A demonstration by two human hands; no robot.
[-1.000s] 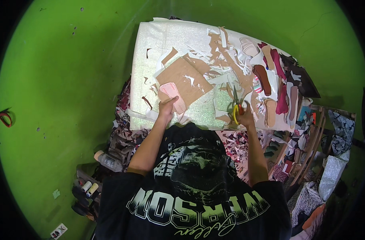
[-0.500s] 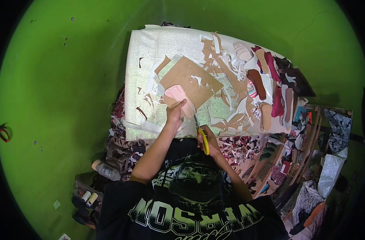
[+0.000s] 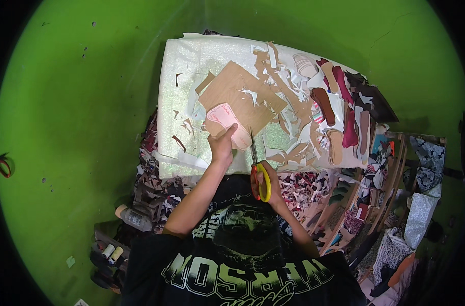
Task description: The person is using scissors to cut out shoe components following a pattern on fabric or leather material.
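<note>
My left hand [image 3: 221, 148] is closed on a pink insole-shaped piece [image 3: 225, 117], its thumb lying on top. The piece lies over the near corner of a square brown sheet [image 3: 235, 86], and they seem gripped together; the fingers underneath are hidden. In my right hand [image 3: 273, 184] is a pair of scissors [image 3: 254, 153] with yellow and red handles, my fingers through the loops. Its blades point away from me, a little apart, beside the right edge of the pink piece. A small white scrap [image 3: 249, 95] rests on the brown sheet.
A pale, glittery covered worktable [image 3: 184, 56] carries brown and white offcuts [image 3: 281, 76]. At its right lie several cut sole shapes, including a dark brown one [image 3: 323, 106]. Beyond stands a wooden rack [image 3: 395, 178] with fabrics. Scraps [image 3: 304, 191] heap below the table's near edge.
The scissors have turned in my right hand, so both handle loops now show and are spread wider. The blades sit farther apart. My left hand and the pink piece have shifted slightly left.
</note>
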